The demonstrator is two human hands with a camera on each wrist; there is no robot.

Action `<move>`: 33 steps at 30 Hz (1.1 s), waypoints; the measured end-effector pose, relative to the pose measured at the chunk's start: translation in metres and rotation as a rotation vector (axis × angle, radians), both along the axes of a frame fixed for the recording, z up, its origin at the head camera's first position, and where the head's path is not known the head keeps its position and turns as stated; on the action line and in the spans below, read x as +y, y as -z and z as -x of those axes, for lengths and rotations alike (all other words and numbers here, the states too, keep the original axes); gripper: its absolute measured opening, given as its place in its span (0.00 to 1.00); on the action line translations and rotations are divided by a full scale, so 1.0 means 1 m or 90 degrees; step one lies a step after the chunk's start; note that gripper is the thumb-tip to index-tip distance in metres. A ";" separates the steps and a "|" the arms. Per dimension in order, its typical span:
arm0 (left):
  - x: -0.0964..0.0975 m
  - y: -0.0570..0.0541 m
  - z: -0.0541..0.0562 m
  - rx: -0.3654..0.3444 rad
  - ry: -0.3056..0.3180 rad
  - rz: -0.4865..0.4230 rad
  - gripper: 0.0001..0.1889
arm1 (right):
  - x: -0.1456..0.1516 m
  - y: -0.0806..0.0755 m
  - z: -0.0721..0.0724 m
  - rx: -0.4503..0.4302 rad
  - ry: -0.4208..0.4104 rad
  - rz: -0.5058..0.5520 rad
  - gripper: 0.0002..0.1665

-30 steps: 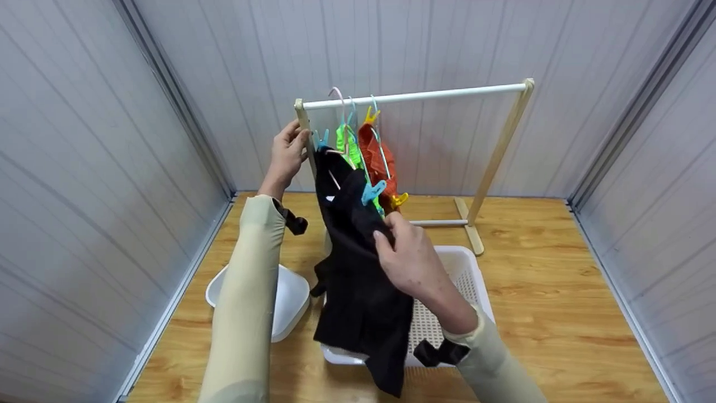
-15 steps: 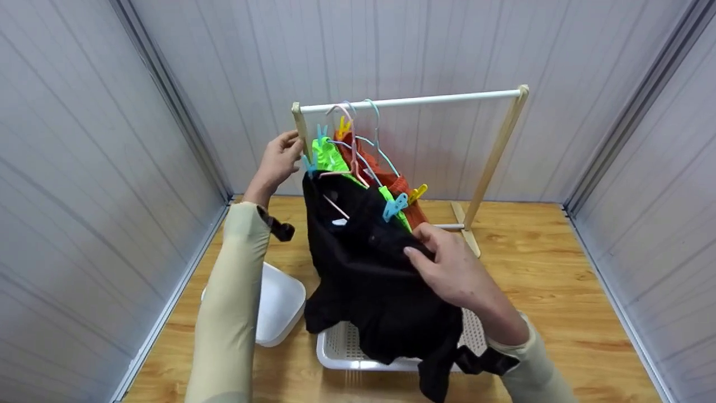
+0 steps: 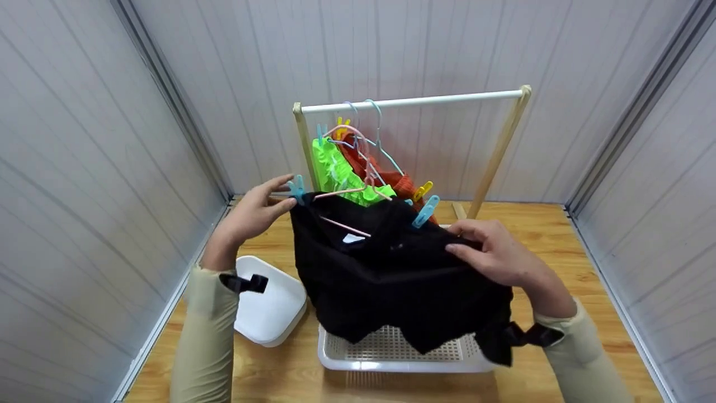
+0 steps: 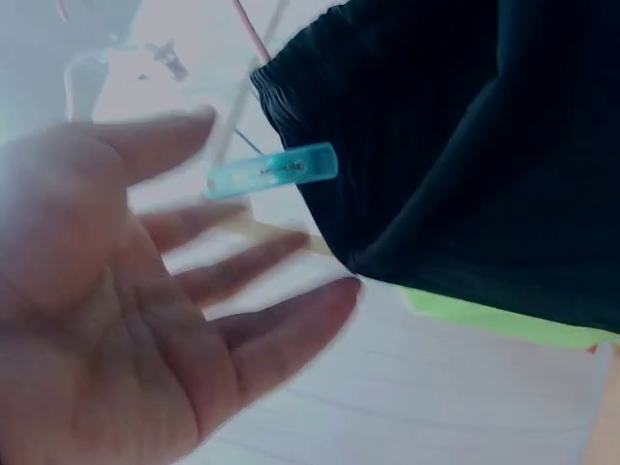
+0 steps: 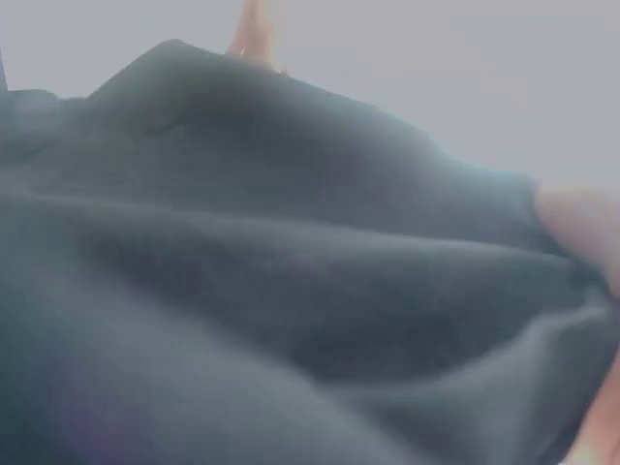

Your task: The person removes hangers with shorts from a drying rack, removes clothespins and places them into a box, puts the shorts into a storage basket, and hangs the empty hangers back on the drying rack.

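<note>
A black garment with a white tag spreads across the middle of the head view, clipped to a pink hanger by blue clothespins. The hanger's hook shows below and in front of the rack's rod. My right hand pinches the garment's top edge at the right, beyond the right clothespin. At the other end, my left hand spreads its fingers around the left clothespin. The left wrist view shows those fingers extended, one fingertip right at the cloth's edge. Black cloth fills most of the right wrist view.
Behind stands a wooden rack with a white rod. A bright green garment and an orange one hang at its left end. Below are a white perforated basket and a white tub on the wood floor.
The pink hanger has come off the rod towards me, and the black garment has swung round broadside. My left hand has left the rack's post for the left clothespin; my right hand has moved right.
</note>
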State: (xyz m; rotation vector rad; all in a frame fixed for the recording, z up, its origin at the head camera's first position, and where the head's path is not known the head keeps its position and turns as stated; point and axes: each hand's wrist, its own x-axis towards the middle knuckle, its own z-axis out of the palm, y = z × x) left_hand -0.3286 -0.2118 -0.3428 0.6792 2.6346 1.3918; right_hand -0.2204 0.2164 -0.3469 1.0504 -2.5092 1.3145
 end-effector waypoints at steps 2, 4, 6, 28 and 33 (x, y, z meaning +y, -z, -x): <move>0.001 0.002 -0.008 0.008 -0.023 0.015 0.29 | 0.006 0.000 0.004 0.012 -0.023 0.014 0.07; 0.003 0.004 -0.012 0.018 -0.039 0.032 0.27 | 0.014 0.004 0.011 0.021 -0.035 0.021 0.08; 0.005 0.007 -0.014 0.035 -0.051 0.049 0.26 | 0.020 0.006 0.016 0.022 -0.045 0.029 0.09; 0.061 0.063 -0.006 0.413 -0.123 -0.143 0.06 | 0.070 0.034 0.059 0.143 0.214 0.003 0.09; 0.078 0.068 -0.008 0.467 -0.167 -0.132 0.06 | 0.069 0.041 0.059 0.149 0.259 0.065 0.14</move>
